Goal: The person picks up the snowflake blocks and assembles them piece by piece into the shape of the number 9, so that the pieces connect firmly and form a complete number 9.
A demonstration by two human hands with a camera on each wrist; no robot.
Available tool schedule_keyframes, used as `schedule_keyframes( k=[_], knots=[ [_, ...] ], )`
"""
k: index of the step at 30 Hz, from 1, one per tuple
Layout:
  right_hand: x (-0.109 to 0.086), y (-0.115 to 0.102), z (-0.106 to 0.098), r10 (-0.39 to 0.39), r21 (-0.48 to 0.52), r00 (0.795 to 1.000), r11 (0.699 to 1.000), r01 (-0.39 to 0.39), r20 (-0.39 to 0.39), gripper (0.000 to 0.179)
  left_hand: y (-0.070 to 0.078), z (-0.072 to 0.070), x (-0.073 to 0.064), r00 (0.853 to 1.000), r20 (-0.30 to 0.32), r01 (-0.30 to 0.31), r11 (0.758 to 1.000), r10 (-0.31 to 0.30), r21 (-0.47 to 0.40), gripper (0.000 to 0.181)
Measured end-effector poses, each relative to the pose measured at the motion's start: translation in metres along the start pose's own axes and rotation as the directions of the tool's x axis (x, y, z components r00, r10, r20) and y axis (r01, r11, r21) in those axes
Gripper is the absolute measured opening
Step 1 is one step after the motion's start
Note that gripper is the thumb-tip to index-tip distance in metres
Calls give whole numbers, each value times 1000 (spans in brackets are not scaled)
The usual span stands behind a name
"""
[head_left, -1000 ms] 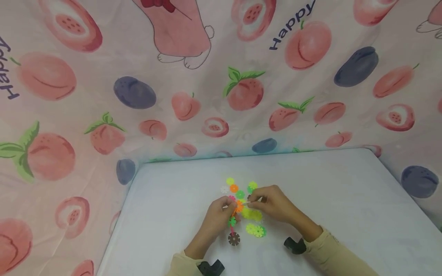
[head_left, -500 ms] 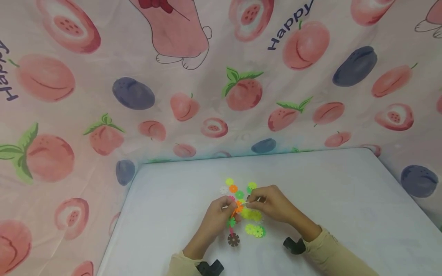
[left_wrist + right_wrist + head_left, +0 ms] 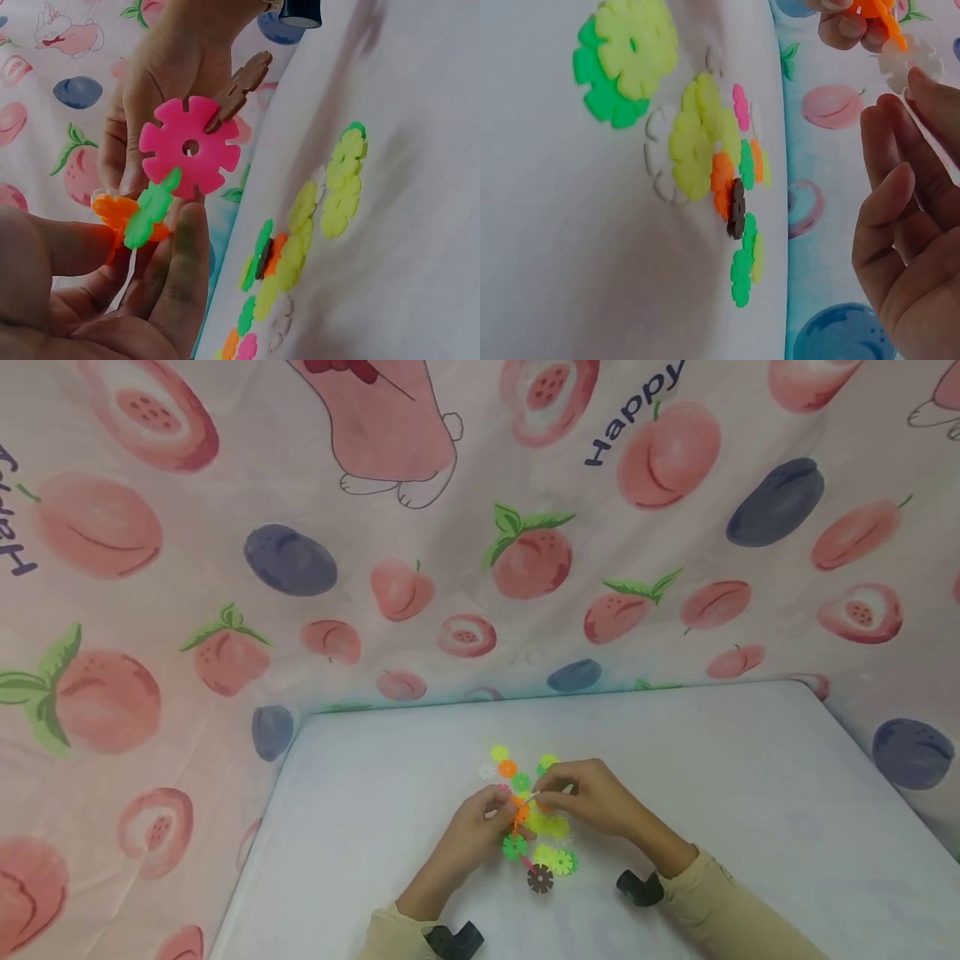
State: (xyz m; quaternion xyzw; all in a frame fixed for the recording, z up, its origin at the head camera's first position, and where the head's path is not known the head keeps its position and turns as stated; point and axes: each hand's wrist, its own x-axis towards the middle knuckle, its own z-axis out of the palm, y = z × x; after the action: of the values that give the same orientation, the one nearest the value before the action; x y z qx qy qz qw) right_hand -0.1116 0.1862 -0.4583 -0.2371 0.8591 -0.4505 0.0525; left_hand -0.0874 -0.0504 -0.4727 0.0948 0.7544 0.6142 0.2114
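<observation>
Both hands pinching, disc chain [image 3: 514, 847] btwn/below them over the table [image 3: 360, 827].
L hand [image 3: 474, 827] clamped, thumb + fingers, on chain's orange part [image 3: 112, 210]; green disc [image 3: 150, 210] next, then pink disc [image 3: 169, 146], then brown disc [image 3: 241, 86] at the far end, nearer the wearer. R hand [image 3: 592, 797] has thumb + fingertips together on white disc [image 3: 897, 64], its edge at the orange; can't tell if slotted in. Loose yellow discs [image 3: 555, 828] etc. on table nearby, some overlapping; yellow one [image 3: 641, 45] partly over green one [image 3: 589, 67]. Fruit-print cloth [image 3: 450, 552] behind.
</observation>
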Motion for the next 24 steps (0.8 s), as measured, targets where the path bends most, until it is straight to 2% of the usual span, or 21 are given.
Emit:
schedule_keyframes(
  k=[9, 19, 24],
  knots=[
    [2, 11, 0, 43, -73, 999, 996, -41, 15, 9, -1, -4, 1, 998, -68, 10, 999, -7, 41, 25],
    [1, 20, 2, 45, -172, 995, 985, -29, 91, 9, 0, -6, -2, 998, -68, -4, 1000, 5, 6, 27],
    [0, 24, 2, 26, -183, 993, 983, -6, 112, 10, 2, -7, -3, 998, -63, -12, 1000, 11, -12, 27]
  ],
)
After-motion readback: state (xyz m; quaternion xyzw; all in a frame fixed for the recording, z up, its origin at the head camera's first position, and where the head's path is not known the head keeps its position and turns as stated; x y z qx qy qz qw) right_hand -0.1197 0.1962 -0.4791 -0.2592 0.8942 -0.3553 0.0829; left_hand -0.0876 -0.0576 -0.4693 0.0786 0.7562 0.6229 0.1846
